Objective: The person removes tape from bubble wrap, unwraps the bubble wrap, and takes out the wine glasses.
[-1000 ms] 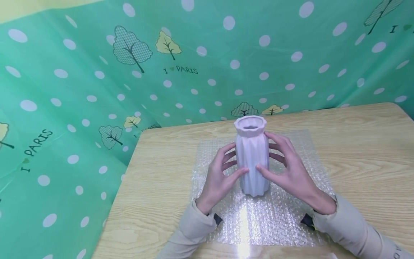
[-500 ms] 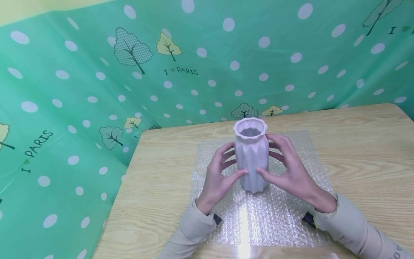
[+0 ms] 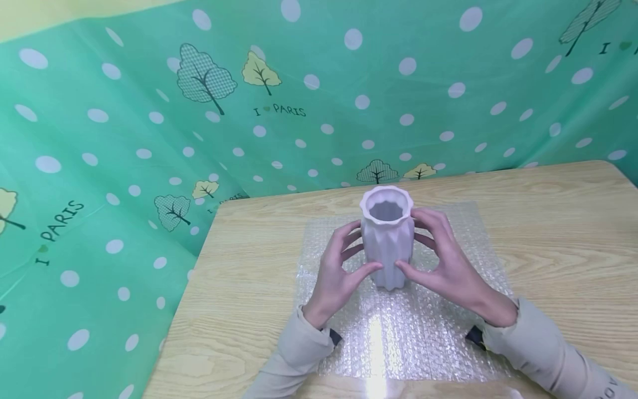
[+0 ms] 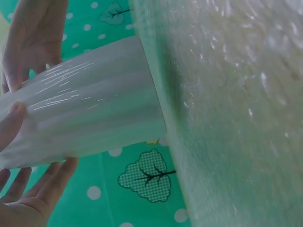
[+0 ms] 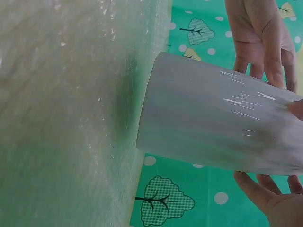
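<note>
A pale, glossy vase (image 3: 387,244) with pleated sides and a scalloped rim stands between both hands, its open mouth toward the head camera. My left hand (image 3: 335,271) grips its left side, thumb on the front and fingers reaching round the side. On the right side, my right hand (image 3: 446,263) holds it the same way, fingers just below the neck. Both thumb tips press the front, a short gap apart. In the wrist views the base of the vase (image 4: 104,94) is right at the sheet of bubble wrap (image 3: 413,349). The fingertips behind the vase are partly hidden.
The bubble wrap lies flat on a light wood table (image 3: 239,277), reaching close to the front edge. Behind and to the left hangs a green dotted curtain (image 3: 299,88) with printed trees. A bright glare streak crosses the wrap.
The vase has tipped so that its mouth faces the head camera more and its base shows farther back. Both hands have kept their hold and hardly shifted.
</note>
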`<state>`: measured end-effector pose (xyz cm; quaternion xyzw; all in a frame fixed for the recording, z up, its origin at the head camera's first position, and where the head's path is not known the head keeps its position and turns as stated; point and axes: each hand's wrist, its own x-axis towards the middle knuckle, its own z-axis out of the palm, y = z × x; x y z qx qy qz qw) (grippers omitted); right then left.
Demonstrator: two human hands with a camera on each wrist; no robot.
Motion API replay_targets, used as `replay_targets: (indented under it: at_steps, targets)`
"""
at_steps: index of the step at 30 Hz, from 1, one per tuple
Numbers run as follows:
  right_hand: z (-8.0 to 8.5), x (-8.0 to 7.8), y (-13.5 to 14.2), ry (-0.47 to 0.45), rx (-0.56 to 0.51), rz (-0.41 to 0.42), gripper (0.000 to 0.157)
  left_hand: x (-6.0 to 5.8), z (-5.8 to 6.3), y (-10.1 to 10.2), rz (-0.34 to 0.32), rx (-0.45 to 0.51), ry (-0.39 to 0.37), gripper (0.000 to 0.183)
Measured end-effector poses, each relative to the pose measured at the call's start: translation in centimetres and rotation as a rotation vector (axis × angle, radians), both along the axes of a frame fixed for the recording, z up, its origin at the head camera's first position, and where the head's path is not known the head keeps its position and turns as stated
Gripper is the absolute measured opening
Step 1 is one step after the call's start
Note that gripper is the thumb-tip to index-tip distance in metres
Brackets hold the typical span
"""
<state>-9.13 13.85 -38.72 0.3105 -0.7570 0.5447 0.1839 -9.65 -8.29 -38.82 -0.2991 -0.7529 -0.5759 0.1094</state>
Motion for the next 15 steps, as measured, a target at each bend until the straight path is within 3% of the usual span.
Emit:
replay_targets:
  at_steps: [15]
  targets:
    - [-0.78,-0.28,0.16,0.034,0.056,0.004,0.1,-0.06,-0.43,0.07,-0.008,-0.011,-0.027,0.081]
